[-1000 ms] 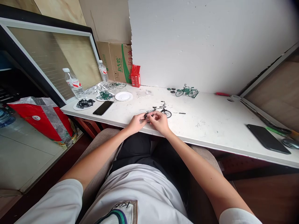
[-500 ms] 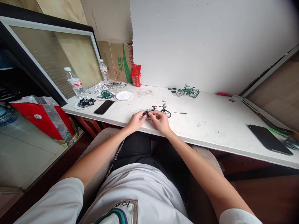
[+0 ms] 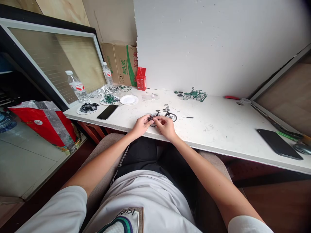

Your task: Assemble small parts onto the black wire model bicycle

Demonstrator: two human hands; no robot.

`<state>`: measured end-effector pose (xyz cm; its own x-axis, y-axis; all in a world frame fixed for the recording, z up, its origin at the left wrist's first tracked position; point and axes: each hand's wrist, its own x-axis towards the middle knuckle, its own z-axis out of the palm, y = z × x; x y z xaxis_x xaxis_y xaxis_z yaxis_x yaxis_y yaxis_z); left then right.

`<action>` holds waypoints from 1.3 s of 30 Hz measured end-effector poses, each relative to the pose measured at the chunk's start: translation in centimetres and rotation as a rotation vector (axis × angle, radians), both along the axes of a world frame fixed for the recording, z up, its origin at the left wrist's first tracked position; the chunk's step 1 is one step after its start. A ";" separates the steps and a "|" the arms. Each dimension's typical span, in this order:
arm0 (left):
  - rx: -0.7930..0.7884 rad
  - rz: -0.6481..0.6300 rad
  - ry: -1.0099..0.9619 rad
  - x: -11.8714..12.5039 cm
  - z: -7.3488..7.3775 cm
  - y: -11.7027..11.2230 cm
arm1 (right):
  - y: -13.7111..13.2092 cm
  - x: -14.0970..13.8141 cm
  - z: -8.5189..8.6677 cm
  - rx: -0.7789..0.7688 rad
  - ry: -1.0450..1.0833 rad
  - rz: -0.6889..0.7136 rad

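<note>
1. Head view: the left hand point(image 3: 140, 125) and right hand point(image 3: 166, 126) meet at the near edge of a white table point(image 3: 218, 129), fingertips almost touching.
2. Both hands are curled, fingers pinched together on the rear wheel end of a black model bicycle point(image 3: 163, 115).
3. The black model bicycle stands upright on the table just beyond the hands, its front wheel pointing right.
4. A thin rod point(image 3: 187, 117) lies just right of it. A black phone point(image 3: 107, 112) lies well to the left.
5. A green model bicycle point(image 3: 194, 94) stands farther back, near the wall.
6. Compared with half a second ago, the hands keep the same pinch at the same spot, and the bicycle has barely moved.
</note>
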<state>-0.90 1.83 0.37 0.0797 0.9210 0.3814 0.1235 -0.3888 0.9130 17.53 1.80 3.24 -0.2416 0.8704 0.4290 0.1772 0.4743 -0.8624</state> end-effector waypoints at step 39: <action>-0.239 -0.053 -0.182 -1.0 2.2 0.1 | -0.3 -0.2 -0.6 0.146 -0.203 -0.092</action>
